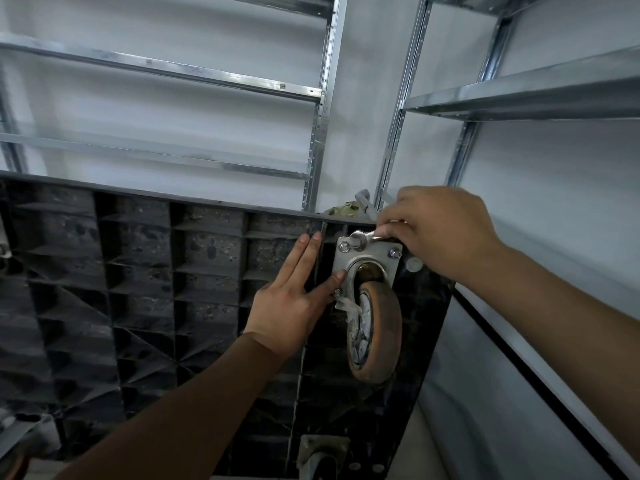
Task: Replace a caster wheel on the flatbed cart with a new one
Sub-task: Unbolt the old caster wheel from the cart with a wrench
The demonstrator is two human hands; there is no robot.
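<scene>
Steel wrench (372, 236) gripped in the right hand (440, 230), its head on the top-left bolt of the caster wheel (375, 336) mounting plate (369, 259). Left hand (294, 292) lies flat, fingers straight, against the black ribbed underside of the upended flatbed cart (138, 271), thumb touching the plate. Metal shelving (311, 91) stands behind.

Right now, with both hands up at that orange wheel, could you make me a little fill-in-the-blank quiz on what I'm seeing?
1. The right hand grips a metal ____ set on a bolt at the top of the mounting plate.
2. The left hand lies with straight fingers on the black ribbed underside of the ____.
3. The tread of the caster wheel is coloured ____.
4. Behind the cart stand metal ____ against the white wall.

Missing words: wrench; cart; orange; shelves
</scene>
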